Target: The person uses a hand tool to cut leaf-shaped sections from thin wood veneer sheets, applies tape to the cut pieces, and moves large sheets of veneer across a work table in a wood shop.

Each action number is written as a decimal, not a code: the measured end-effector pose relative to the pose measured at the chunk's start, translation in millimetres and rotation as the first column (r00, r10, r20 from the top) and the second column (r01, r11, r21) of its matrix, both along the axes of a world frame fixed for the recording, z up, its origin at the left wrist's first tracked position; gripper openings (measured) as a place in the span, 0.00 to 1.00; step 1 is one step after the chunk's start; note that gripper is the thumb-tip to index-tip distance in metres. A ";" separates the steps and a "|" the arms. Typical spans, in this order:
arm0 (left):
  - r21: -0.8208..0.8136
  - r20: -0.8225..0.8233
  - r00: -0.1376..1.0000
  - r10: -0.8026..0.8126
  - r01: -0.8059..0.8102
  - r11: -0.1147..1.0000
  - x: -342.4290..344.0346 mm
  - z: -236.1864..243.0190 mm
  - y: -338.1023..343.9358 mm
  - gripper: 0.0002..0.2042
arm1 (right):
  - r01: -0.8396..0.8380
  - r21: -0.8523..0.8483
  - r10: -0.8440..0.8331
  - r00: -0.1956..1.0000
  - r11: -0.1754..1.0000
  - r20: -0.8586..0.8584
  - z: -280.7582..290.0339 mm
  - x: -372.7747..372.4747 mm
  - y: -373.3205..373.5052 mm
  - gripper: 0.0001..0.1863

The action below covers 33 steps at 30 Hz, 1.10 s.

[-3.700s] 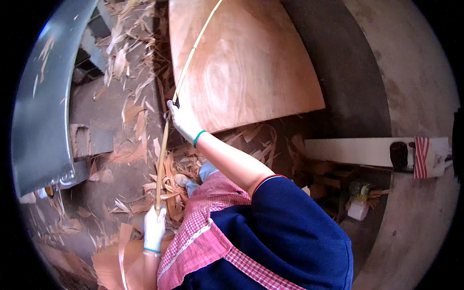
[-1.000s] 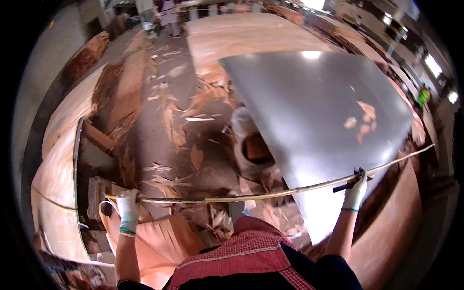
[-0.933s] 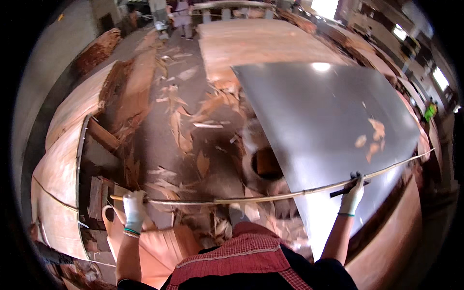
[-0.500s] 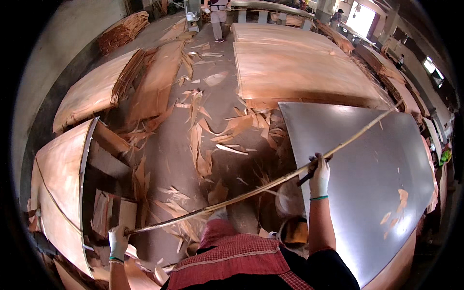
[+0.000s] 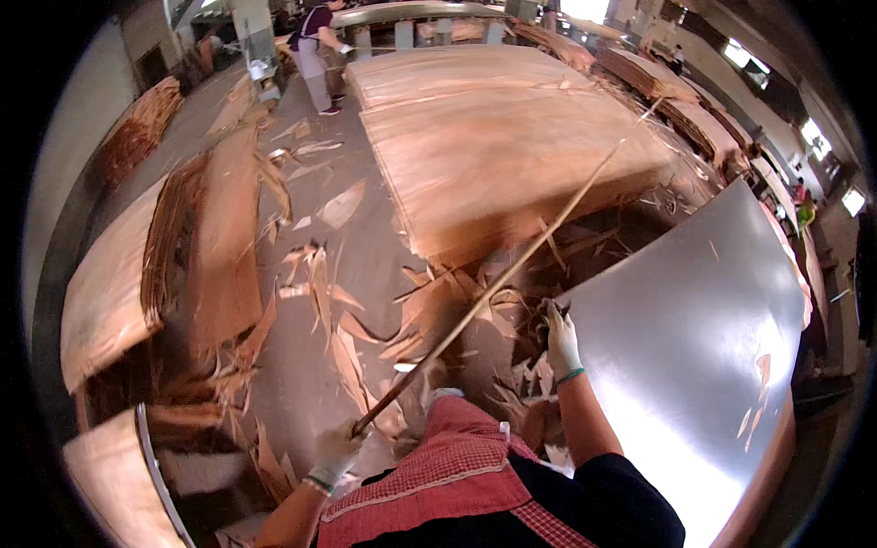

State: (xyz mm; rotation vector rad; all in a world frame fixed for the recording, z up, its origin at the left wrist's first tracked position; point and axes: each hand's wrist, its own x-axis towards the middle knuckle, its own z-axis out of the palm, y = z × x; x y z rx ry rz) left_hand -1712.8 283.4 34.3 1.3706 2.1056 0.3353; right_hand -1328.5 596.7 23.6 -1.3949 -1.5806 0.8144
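Observation:
A long thin bamboo pole (image 5: 466,321) slants from low centre up to the far right, over a veneer stack. Its near, darker end is in my gloved left hand (image 5: 338,449), with the fingers closed round it. My right hand (image 5: 562,345), in a white glove with dark fingertips, is at the near left corner of a shiny grey metal sheet (image 5: 681,320). The pole passes to the left of this hand, apart from it. The right fingers look bent together; a dark patch at their tips is blurred, so what they hold cannot be made out.
A wide stack of wood veneer sheets (image 5: 493,137) lies ahead. More veneer stacks (image 5: 110,274) stand at the left, one with a metal-edged top (image 5: 119,475). Torn veneer scraps (image 5: 347,365) litter the floor. A person in an apron (image 5: 315,59) stands at the far left.
My right hand has come off the pole and moved to the sheet's corner. My left hand has shifted right, and the pole has swung to a steeper slant. The view has turned right.

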 end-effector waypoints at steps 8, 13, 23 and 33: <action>0.164 0.034 0.982 -0.184 0.177 0.971 -96.2 20.8 331.9 0.20 | 0.334 -0.646 -0.583 0.784 0.686 -0.214 -133.1 -43.3 177.8 0.12; 0.049 -0.086 0.968 -0.235 0.239 0.970 -191.7 18.3 464.9 0.19 | 0.206 -0.658 -0.528 0.779 0.724 -0.338 -100.3 -181.4 288.4 0.10; 0.049 0.492 0.807 -0.326 0.348 0.936 -268.8 -110.7 818.9 0.13 | 0.437 -0.681 -0.587 0.810 0.587 0.014 -190.3 -291.9 370.2 0.14; -0.553 0.511 0.854 -0.097 0.413 0.724 -362.9 -276.6 941.9 0.10 | 0.515 -0.834 -0.762 0.617 0.199 0.199 -323.0 -417.5 386.9 0.14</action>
